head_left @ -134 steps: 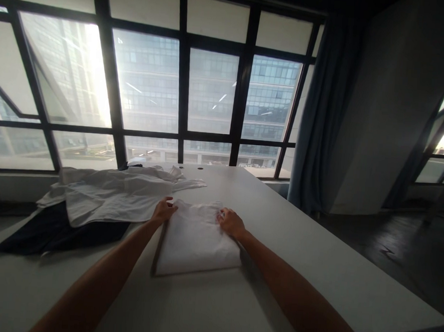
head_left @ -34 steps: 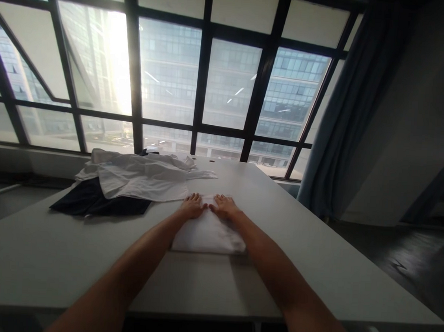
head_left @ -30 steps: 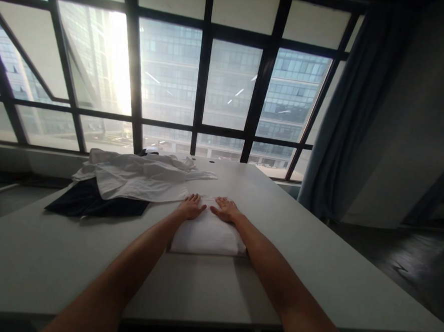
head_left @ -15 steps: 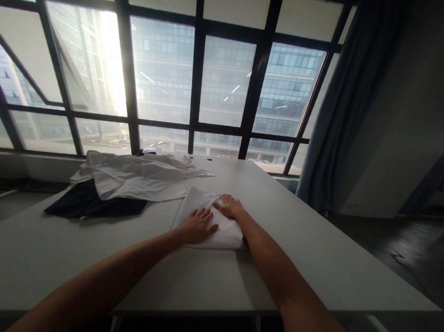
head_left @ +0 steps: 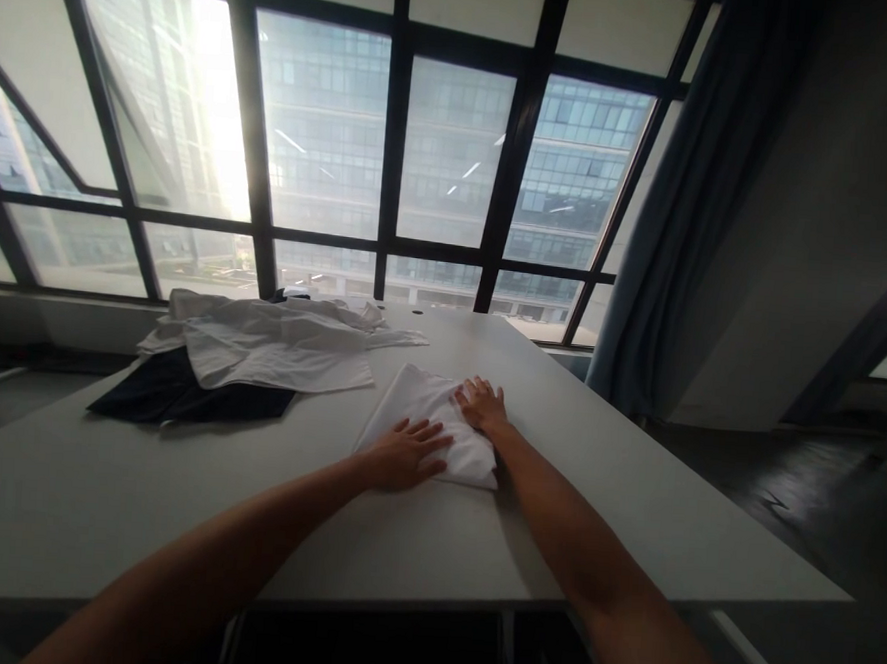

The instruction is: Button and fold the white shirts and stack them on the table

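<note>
A folded white garment (head_left: 426, 396) lies on the white table (head_left: 590, 511) in front of me, its exact kind hidden by the folds. My left hand (head_left: 407, 453) rests flat on its near left part, fingers spread and pointing right. On its far right edge lies my right hand (head_left: 480, 404), palm down with the fingers stretched out. The cloth shows wrinkles between the two hands. Neither hand grips it.
To the left, loose white clothes (head_left: 277, 347) are heaped partly over a dark navy garment (head_left: 184, 396). Large windows (head_left: 446, 152) stand behind the table, and a blue curtain (head_left: 660, 235) hangs at the right. The table's near edge runs below my forearms.
My right hand has slid right and slightly away across the cloth. My left hand has shifted slightly right. The folded garment has turned a little, and the view has tilted slightly.
</note>
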Available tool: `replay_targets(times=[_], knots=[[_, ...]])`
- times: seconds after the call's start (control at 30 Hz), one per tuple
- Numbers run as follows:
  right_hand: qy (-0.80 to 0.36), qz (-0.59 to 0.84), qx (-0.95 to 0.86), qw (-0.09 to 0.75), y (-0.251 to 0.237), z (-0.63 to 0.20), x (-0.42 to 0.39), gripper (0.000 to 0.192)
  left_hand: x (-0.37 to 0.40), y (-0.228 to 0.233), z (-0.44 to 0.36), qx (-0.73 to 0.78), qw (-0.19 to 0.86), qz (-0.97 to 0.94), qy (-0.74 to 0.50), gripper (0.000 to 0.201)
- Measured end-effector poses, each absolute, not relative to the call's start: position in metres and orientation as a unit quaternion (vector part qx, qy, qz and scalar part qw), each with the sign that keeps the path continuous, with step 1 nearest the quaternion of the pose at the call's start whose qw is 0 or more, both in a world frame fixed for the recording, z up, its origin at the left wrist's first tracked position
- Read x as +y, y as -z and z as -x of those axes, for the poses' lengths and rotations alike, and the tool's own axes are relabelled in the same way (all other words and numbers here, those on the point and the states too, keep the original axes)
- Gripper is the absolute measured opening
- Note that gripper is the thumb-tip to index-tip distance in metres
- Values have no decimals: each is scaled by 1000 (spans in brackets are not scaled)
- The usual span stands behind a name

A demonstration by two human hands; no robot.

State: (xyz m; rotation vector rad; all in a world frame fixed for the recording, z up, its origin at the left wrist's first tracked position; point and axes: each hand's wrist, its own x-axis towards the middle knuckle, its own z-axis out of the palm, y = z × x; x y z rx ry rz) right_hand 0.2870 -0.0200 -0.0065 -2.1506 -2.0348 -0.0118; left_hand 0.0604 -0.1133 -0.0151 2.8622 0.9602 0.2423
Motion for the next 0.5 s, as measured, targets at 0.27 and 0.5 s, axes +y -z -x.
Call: replay_targets(times=[0.27, 0.5], knots=[[-137, 699, -701, 38, 4, -230, -60, 73, -88, 16, -47, 385, 32, -916, -104, 58], [-85, 667, -739, 30, 10, -269, -33, 71, -69, 17, -15, 447, 86, -889, -51, 69]])
